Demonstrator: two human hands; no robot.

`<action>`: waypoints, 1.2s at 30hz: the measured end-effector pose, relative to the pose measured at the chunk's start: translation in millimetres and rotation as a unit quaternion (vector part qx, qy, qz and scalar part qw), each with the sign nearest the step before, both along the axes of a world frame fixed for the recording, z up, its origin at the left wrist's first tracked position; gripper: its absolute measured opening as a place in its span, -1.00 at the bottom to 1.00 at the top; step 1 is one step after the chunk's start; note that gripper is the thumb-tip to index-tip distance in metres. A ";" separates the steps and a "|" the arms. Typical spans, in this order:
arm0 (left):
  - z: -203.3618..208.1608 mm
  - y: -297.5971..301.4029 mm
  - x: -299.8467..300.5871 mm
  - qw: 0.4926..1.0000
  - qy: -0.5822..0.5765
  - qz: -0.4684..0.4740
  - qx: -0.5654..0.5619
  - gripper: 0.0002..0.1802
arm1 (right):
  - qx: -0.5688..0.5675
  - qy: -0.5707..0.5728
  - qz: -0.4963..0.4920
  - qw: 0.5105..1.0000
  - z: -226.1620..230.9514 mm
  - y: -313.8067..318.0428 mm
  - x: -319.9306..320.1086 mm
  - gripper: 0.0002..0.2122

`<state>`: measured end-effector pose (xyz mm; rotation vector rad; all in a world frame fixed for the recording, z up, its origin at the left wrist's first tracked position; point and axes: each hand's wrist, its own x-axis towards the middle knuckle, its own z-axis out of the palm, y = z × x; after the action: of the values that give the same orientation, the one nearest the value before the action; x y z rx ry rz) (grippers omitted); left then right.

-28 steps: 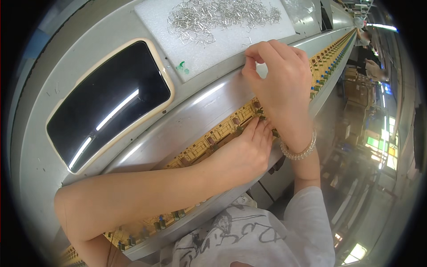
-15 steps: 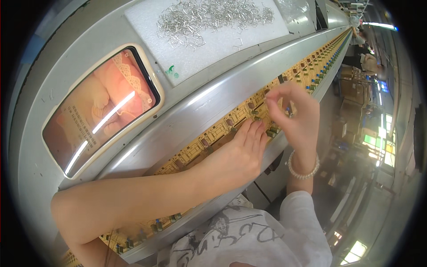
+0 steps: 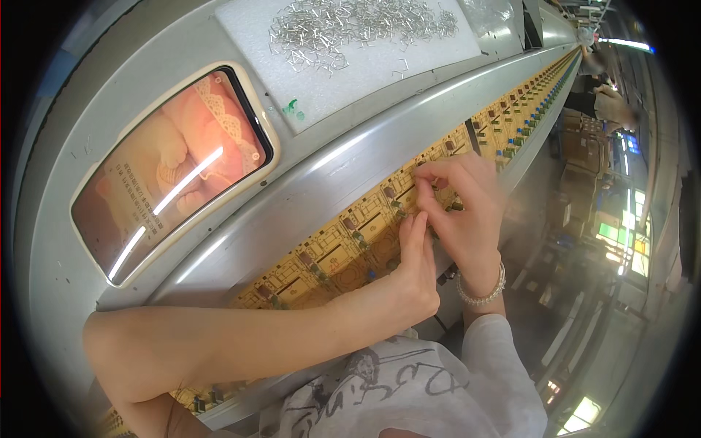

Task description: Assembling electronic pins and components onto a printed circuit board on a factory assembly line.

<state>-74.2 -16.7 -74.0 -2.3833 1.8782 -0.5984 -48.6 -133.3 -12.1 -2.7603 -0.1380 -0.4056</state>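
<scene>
A row of yellow circuit boards [image 3: 332, 252] with small brown, green and blue parts runs diagonally under my hands. My left hand [image 3: 415, 274] is closed over the row's near side, its fingertips pressed together just above a board. Whatever those fingertips may hold is too small to make out. Slightly farther along, my right hand [image 3: 467, 208] is bent down with thumb and index finger curled toward each other over the boards. Anything between them is not visible. A beaded bracelet [image 3: 483, 290] circles the right wrist. The fingertips of the two hands are close together.
Beyond the metal rail [image 3: 307, 171], a white foam sheet [image 3: 350, 91] bears a heap of thin bent wire pieces [image 3: 350, 29]. A phone with a lit screen [image 3: 175, 171] lies at the left. Cardboard boxes [image 3: 582, 150] and another person [image 3: 612, 104] are at the far right.
My right hand has moved left and a little down, nearer the left hand. The left hand has turned more upright, its fingers drawn together. More of the boards shows between them and the rail.
</scene>
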 end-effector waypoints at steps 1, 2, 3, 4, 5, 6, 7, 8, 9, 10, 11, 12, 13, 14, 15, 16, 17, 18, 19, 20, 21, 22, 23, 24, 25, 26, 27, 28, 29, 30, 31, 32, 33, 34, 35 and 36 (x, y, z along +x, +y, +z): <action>4.2 1.1 11.3 1.000 0.006 -0.012 -0.015 -0.40 | -0.010 0.006 -0.006 1.000 0.1 -1.6 -1.1 -0.82; 6.8 4.3 16.3 1.000 0.011 -0.014 -0.020 -0.40 | -0.014 0.013 -0.015 1.000 0.5 -0.5 -2.0 -0.82; 8.2 15.5 21.0 1.000 0.015 -0.013 -0.019 -0.40 | -0.018 0.020 -0.022 0.999 0.3 0.9 -2.5 -0.83; 10.4 20.4 23.3 1.000 0.016 -0.016 -0.021 -0.40 | -0.018 0.020 -0.022 0.999 1.2 1.4 -2.8 -0.83; 12.8 26.8 25.0 0.999 0.016 -0.019 -0.021 -0.40 | -0.012 0.020 -0.028 0.999 1.5 1.9 -3.1 -0.83; 15.6 30.8 26.5 0.999 0.020 -0.022 -0.021 -0.40 | -0.006 0.020 -0.033 0.999 2.0 2.4 -3.5 -0.84; 16.7 33.7 27.6 0.999 0.021 -0.024 -0.022 -0.40 | -0.006 0.019 -0.032 0.999 2.3 3.4 -3.7 -0.84; 18.3 36.3 28.0 0.999 0.022 -0.026 -0.022 -0.40 | -0.005 0.019 -0.037 0.999 2.7 4.4 -4.2 -0.85; 19.8 39.0 28.6 0.999 0.026 -0.027 -0.024 -0.40 | -0.004 0.019 -0.042 0.999 3.1 5.4 -4.5 -0.85; 20.6 40.9 28.8 0.999 0.027 -0.030 -0.026 -0.40 | -0.004 0.019 -0.042 0.999 3.2 6.2 -4.5 -0.85; 22.4 45.9 29.4 0.999 0.029 -0.030 -0.032 -0.40 | -0.016 0.011 -0.038 0.999 3.3 6.9 -4.2 -0.85; 21.8 45.2 29.7 0.999 0.028 -0.030 -0.032 -0.41 | -0.028 0.003 -0.034 0.999 3.4 7.7 -4.2 -0.86; 21.4 45.8 30.2 0.998 0.031 -0.031 -0.033 -0.41 | -0.028 0.003 -0.034 0.999 2.9 8.2 -4.8 -0.86; 21.0 46.7 30.6 0.998 0.031 -0.033 -0.034 -0.41 | -0.032 0.002 -0.042 0.999 2.2 8.5 -5.7 -0.85; 20.8 49.2 30.6 0.998 0.031 -0.035 -0.034 -0.41 | -0.037 0.002 -0.050 0.998 1.4 8.8 -6.5 -0.85; 22.6 46.0 30.3 0.998 0.035 -0.036 -0.036 -0.41 | -0.038 0.001 -0.050 0.998 2.9 9.2 -5.8 -0.85; 22.9 49.9 31.3 0.998 0.034 -0.035 -0.036 -0.41 | -0.038 -0.007 -0.055 0.998 3.8 10.0 -4.5 -0.84; 23.1 48.4 32.5 0.998 0.037 -0.032 -0.037 -0.41 | -0.039 -0.014 -0.061 0.997 5.2 10.8 -3.4 -0.83; 23.3 46.3 33.2 0.998 0.036 -0.035 -0.034 -0.41 | -0.039 -0.014 -0.062 0.997 4.4 13.0 -4.5 -0.83; 24.9 42.9 32.1 0.998 0.041 -0.039 -0.037 -0.41 | -0.032 -0.007 -0.082 0.996 3.8 15.1 -5.3 -0.83; 25.6 44.6 31.5 0.997 0.045 -0.043 -0.040 -0.41 | -0.026 0.001 -0.103 0.994 3.3 16.6 -6.2 -0.82; 26.6 44.6 31.9 0.997 0.044 -0.040 -0.041 -0.41 | -0.025 0.000 -0.100 0.995 4.0 16.6 -3.4 -0.82; 26.0 40.3 34.3 0.998 0.040 -0.035 -0.042 -0.41 | -0.021 0.007 -0.098 0.995 4.8 16.6 -0.6 -0.82; 26.5 38.1 35.5 0.998 0.037 -0.032 -0.039 -0.42 | -0.016 0.015 -0.096 0.995 5.1 16.3 2.5 -0.82; 26.0 44.9 38.4 0.998 0.039 -0.028 -0.037 -0.42 | -0.017 0.015 -0.097 0.995 4.6 14.2 2.2 -0.82; 26.5 48.8 40.5 0.998 0.040 -0.030 -0.036 -0.42 | -0.007 0.017 -0.092 0.996 4.1 11.2 1.6 -0.82; 27.1 52.5 42.5 0.998 0.040 -0.032 -0.035 -0.42 | 0.003 0.019 -0.087 0.996 3.8 8.6 1.0 -0.83; 28.0 56.2 42.6 0.998 0.040 -0.033 -0.034 -0.42 | 0.003 0.020 -0.086 0.996 3.4 7.6 0.8 -0.83; 29.1 60.3 42.7 0.998 0.042 -0.033 -0.037 -0.42 | 0.008 0.021 -0.085 0.996 3.1 6.7 0.4 -0.84; 28.9 57.5 43.9 0.998 0.041 -0.034 -0.033 -0.42 | 0.013 0.022 -0.083 0.996 2.8 6.4 0.2 -0.84; 29.2 57.8 44.7 0.998 0.041 -0.034 -0.033 -0.42 | 0.012 0.022 -0.083 0.996 3.3 6.7 0.6 -0.84; 30.5 58.6 44.3 0.998 0.040 -0.036 -0.033 -0.42 | 0.004 0.019 -0.082 0.996 4.1 7.0 1.0 -0.85; 31.1 59.9 44.7 0.998 0.044 -0.038 -0.034 -0.42 | -0.005 0.016 -0.082 0.996 4.6 7.2 1.1 -0.85; 31.2 60.8 45.0 0.998 0.043 -0.038 -0.033 -0.42 | -0.004 0.016 -0.082 0.997 4.0 7.2 1.3 -0.85; 31.7 61.6 44.7 0.998 0.045 -0.040 -0.032 -0.43 | -0.011 0.014 -0.078 0.997 3.1 7.0 1.4 -0.85; 31.9 62.6 44.5 0.998 0.044 -0.040 -0.033 -0.43 | -0.017 0.011 -0.075 0.997 2.3 7.0 1.4 -0.86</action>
<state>-29.7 45.9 -42.1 -2.4221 2.0296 -0.5773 -47.1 -126.3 -9.8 -2.8166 0.0679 -0.4146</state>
